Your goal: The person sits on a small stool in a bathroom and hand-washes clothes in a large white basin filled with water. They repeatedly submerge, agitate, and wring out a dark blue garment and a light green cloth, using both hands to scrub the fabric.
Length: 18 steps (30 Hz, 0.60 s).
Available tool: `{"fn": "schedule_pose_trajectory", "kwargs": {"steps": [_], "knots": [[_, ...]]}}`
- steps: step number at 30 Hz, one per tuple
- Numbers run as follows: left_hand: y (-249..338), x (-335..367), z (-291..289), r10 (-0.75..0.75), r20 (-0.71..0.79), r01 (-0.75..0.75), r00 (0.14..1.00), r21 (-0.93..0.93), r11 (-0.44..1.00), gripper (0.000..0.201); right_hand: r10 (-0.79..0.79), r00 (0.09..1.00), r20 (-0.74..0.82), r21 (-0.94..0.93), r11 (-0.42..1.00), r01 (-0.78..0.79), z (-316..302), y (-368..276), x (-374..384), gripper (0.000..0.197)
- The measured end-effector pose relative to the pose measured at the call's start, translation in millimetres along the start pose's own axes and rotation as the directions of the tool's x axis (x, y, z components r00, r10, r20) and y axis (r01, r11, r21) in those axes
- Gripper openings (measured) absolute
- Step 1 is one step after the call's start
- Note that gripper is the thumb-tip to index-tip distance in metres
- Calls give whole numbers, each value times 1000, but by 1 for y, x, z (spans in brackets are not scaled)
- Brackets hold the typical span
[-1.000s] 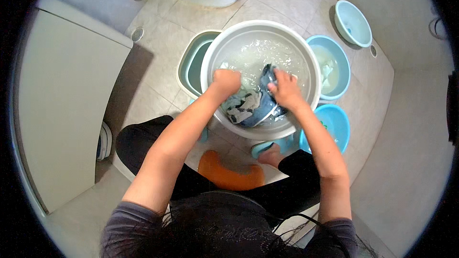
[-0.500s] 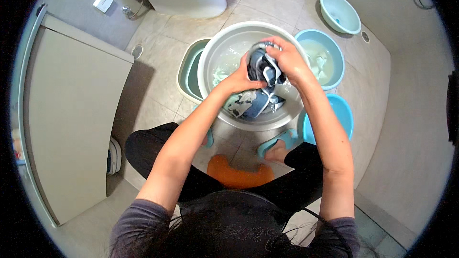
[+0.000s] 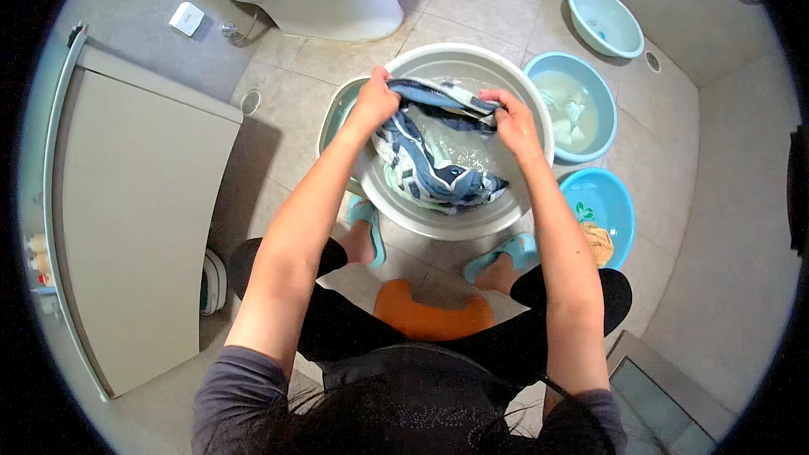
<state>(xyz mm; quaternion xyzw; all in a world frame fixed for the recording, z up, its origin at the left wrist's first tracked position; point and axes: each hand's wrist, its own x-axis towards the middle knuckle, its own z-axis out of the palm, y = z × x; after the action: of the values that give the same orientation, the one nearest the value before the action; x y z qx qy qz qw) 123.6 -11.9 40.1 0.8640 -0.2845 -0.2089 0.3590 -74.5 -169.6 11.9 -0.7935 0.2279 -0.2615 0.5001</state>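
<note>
A large light-grey basin (image 3: 459, 49) of water stands on the floor in front of me. Between my two hands a wet garment (image 3: 430, 173), patterned in blue, white and black, is pulled out wide. My left hand (image 3: 375, 105) grips one end of it over the basin's left rim. Over the right side of the water, my right hand (image 3: 514, 125) pinches the other end. The lower folds of the garment lie in the water, where a bit of pale green cloth (image 3: 396, 184) shows beside them.
To the right are a light-blue basin (image 3: 608, 114) holding pale cloth in cloudy water, a bright-blue basin (image 3: 625, 202) with a tan cloth, and another pale basin (image 3: 628, 25). A green tub (image 3: 327, 122) sits partly behind the grey one. An orange stool (image 3: 430, 316) is under me.
My hands have moved apart, the left one outward to the left. The garment, bunched between them before, is now spread out, with more of it in the water.
</note>
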Motion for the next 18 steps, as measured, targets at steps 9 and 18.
{"fn": "schedule_pose_trajectory", "kwargs": {"steps": [9,18], "knots": [[1,-28,54,104,444,-422,890,715,558,77,-2,991,134,-838,534,115,60,40,-55,42],[21,13,24,20,787,590,617,-479,649,40,571,816,-88,559,707,-434,60,8,-8,35]]}}
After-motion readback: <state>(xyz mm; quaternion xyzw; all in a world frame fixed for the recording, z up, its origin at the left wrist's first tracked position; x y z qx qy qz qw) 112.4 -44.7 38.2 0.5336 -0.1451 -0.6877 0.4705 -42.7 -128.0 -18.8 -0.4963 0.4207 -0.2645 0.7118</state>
